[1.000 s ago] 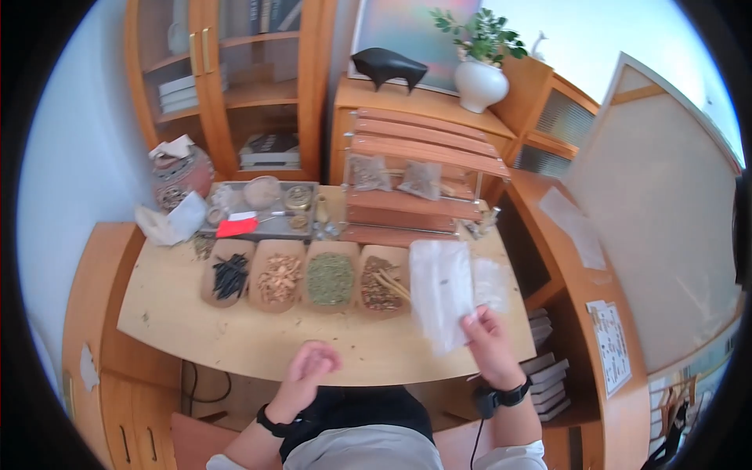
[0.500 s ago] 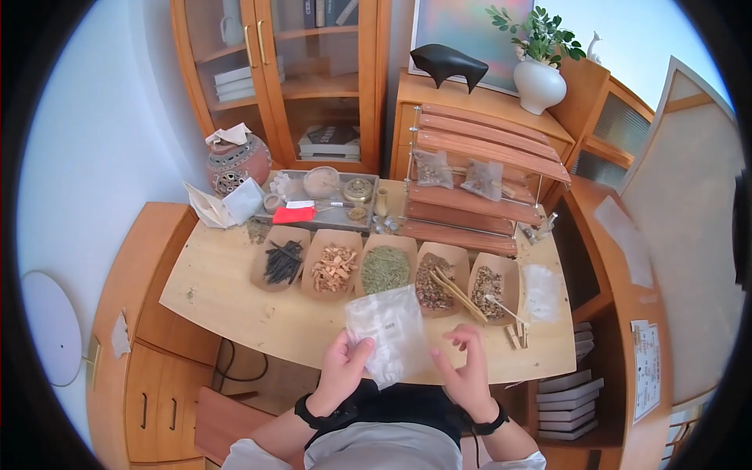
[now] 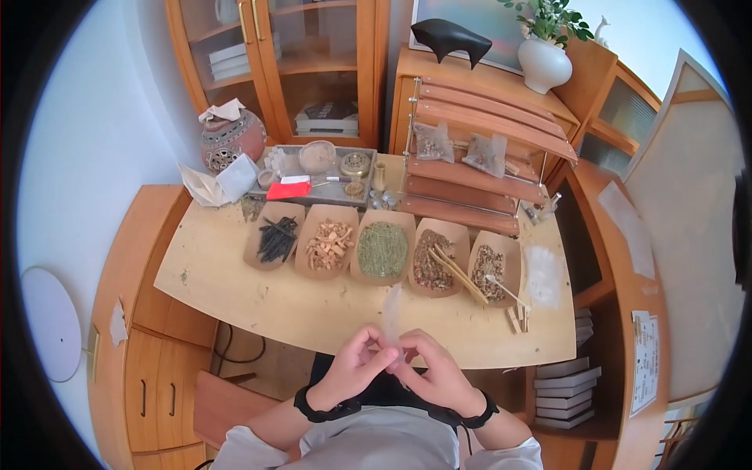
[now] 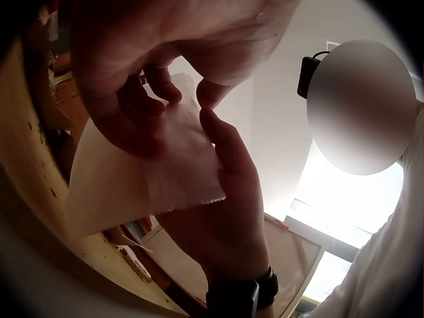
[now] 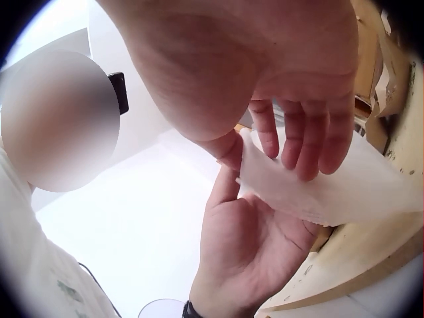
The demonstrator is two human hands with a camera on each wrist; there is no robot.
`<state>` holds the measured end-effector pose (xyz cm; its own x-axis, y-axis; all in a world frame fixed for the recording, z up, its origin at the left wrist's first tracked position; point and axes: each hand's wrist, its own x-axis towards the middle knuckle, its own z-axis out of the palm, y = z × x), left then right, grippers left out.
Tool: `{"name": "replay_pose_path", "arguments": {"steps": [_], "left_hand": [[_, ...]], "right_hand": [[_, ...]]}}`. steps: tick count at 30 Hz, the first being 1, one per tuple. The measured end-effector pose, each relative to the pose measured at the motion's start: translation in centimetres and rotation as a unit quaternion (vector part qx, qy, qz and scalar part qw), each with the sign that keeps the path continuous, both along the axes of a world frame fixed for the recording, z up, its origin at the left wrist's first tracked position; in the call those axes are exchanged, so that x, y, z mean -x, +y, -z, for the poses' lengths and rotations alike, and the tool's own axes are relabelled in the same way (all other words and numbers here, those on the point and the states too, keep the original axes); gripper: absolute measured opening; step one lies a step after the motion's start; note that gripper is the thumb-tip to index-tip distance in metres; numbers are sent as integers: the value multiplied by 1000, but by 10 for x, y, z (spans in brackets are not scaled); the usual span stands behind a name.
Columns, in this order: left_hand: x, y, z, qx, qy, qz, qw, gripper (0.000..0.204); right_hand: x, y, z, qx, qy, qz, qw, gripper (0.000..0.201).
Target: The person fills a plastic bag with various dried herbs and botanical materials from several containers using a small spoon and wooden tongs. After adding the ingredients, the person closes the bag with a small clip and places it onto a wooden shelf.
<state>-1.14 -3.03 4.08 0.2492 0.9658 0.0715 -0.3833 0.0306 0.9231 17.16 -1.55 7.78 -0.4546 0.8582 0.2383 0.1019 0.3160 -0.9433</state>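
Observation:
A thin white translucent bag (image 3: 392,309) stands nearly edge-on to the head view, close over the table's front edge. My left hand (image 3: 356,368) and right hand (image 3: 435,372) meet at its near end, thumbs and fingertips pinching it. In the left wrist view the bag (image 4: 119,189) spreads flat, with a jagged edge by the right hand's fingers. From the right wrist, the bag (image 5: 358,182) passes under my curled fingers (image 5: 311,149). Beyond the hands, paper trays hold black strips (image 3: 277,239), pale wood chips (image 3: 329,244), green dried herb (image 3: 382,249) and brown mixed pieces (image 3: 433,265).
Another paper tray (image 3: 513,262) holds mixed pieces at the right, beside more clear bags (image 3: 544,274). Wooden tongs (image 3: 462,276) lie across the trays. Behind stand a grey tray (image 3: 309,196) with small vessels, a slatted wooden rack (image 3: 462,200) and a patterned pot (image 3: 235,141).
The bag passed from my right hand at the table's right side to my left, moving toward my body. Now it is turned edge-on and my right hand has also taken hold of it.

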Motion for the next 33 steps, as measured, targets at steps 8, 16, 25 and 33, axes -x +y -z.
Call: {"name": "replay_pose_path", "arguments": {"steps": [8,16,25,33], "left_hand": [[8,2,8,38,58,-10,998,14],[2,2,4,41,61,25,997,22],[-2,-1,-10,59,22,-17,998,28],[6,-1,5,62,55,-20,996,14]], "right_hand": [[-8,1,10,55,25,50,997,11],[-9,2,9,87,20,32,995,12],[-5,4,8,-81,-40,18,996,14],[-8,1,9,4,-19,135,991,9]]}}
